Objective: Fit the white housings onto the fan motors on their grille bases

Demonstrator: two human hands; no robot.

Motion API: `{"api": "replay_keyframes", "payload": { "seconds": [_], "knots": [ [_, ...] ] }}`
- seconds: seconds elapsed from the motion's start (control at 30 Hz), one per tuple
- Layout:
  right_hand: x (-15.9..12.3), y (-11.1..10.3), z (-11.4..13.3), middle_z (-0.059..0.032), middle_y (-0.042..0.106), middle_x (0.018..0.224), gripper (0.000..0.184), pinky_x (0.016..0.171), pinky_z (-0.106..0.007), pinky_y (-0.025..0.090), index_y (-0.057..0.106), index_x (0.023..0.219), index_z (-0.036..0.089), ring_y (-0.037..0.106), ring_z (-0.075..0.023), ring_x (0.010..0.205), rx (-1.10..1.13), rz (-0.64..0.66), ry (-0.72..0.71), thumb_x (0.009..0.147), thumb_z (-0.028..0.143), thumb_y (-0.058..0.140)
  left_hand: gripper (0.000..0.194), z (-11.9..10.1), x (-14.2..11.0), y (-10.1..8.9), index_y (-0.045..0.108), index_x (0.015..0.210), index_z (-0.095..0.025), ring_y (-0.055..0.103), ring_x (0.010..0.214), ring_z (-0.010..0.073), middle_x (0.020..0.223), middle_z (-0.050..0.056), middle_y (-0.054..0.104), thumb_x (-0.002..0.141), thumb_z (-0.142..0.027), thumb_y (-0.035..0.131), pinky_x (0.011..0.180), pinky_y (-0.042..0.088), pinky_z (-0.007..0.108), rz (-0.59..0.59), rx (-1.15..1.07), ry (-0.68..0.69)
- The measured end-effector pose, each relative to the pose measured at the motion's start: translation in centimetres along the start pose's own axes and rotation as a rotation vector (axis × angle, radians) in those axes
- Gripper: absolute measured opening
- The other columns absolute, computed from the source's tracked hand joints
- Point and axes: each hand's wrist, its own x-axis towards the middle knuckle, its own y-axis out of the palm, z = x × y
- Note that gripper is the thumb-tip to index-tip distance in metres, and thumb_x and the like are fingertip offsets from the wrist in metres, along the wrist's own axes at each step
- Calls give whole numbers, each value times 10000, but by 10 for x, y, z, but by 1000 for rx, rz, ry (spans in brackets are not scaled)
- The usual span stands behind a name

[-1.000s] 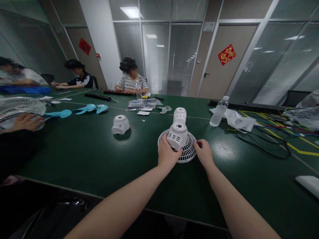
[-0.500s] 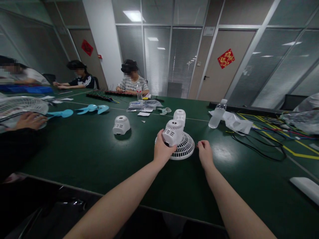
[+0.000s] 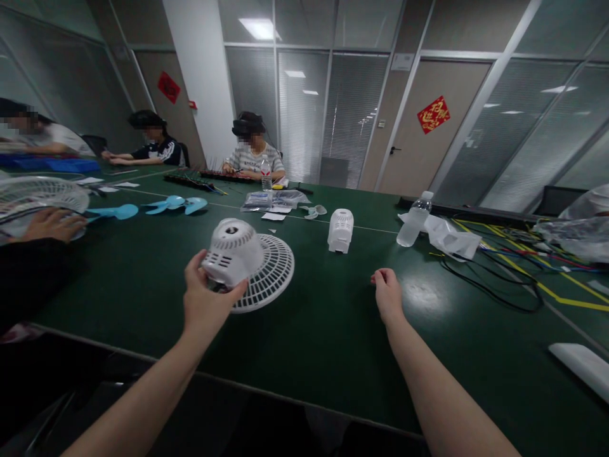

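Observation:
My left hand grips a white fan motor housing with vent slots and a hole in its top. A round white fan grille sits beneath this housing, tilted just above or on the table; I cannot tell if the two are joined. Another white housing stands on the table to the right, apart from the grille. My right hand rests near the tabletop with its fingers curled together. Whether anything small is pinched in them is hidden.
A water bottle and white plastic wrap stand back right, with black cables beside them. Blue fan blades lie at the left, near another person's hand on a grille. A white part lies far right.
My left hand has moved left with the housing, and the grille has moved with it. The housing that stood at left is now hidden or overlapped by the held one. My right hand has barely moved.

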Motion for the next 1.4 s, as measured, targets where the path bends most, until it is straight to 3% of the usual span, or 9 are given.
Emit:
{"api": "replay_keyframes", "payload": {
  "seconds": [0.1,0.2,0.37,0.63,0.83,0.97,1.1,1.3,1.4],
  "knots": [
    [2,-1,-2,-52,698,921,279,696,-360,503,611,972,253,674,-259,832,7,6,6,884,487,487,1009,34,22,-25,290,1466,-373,660,1211,233,1364,15,651,656,-383,892,1022,539,429,-170,201,-110],
    [3,1,-5,-47,699,912,281,713,-355,504,604,964,248,671,-248,819,17,-2,2,879,491,493,973,60,37,-45,224,1435,-453,658,1210,189,1417,-62,615,689,-537,842,995,556,414,-235,321,-198],
    [4,3,-6,-46,702,905,281,729,-356,505,596,962,241,675,-247,825,31,-23,-4,866,488,504,965,81,46,-65,206,1440,-407,648,1232,203,1436,-18,601,698,-693,753,1033,532,401,-270,421,-213],
    [3,1,0,-48,705,904,268,766,-379,508,600,957,248,682,-259,856,31,-28,16,865,480,502,953,96,53,-63,147,1440,-428,609,1280,184,1483,-47,544,738,-595,770,1063,511,373,-148,421,-250],
    [2,-1,-1,-49,711,926,266,772,-386,516,608,976,254,689,-269,890,45,-2,30,864,477,517,1052,90,55,-71,57,1513,-311,477,1414,219,1643,80,297,771,-599,745,1133,443,373,-61,366,-70],
    [3,-1,-4,-46,702,942,265,780,-383,520,604,994,254,691,-264,909,56,21,21,875,473,515,1015,89,64,-76,159,1502,-340,536,1364,232,1571,12,438,735,-695,721,1116,463,418,-94,403,-186],
    [4,0,-6,-46,694,940,265,773,-375,523,596,988,251,690,-259,901,68,24,15,876,476,511,861,97,71,-77,342,1453,-339,591,1301,225,1488,-28,538,758,-745,647,1094,484,404,-131,444,-146],
    [7,3,-10,-35,701,896,259,789,-369,511,600,965,252,686,-251,866,74,-10,10,848,469,523,960,120,83,-75,433,1465,-207,637,1221,361,1393,137,615,683,-679,731,1064,500,501,-213,383,-65],
    [7,3,-10,-37,712,898,262,781,-371,507,616,964,259,686,-256,867,73,-8,13,843,475,528,955,123,91,-78,465,1450,-201,665,1161,387,1347,156,642,671,-691,721,1014,526,529,-236,382,-36]
  ]
}}
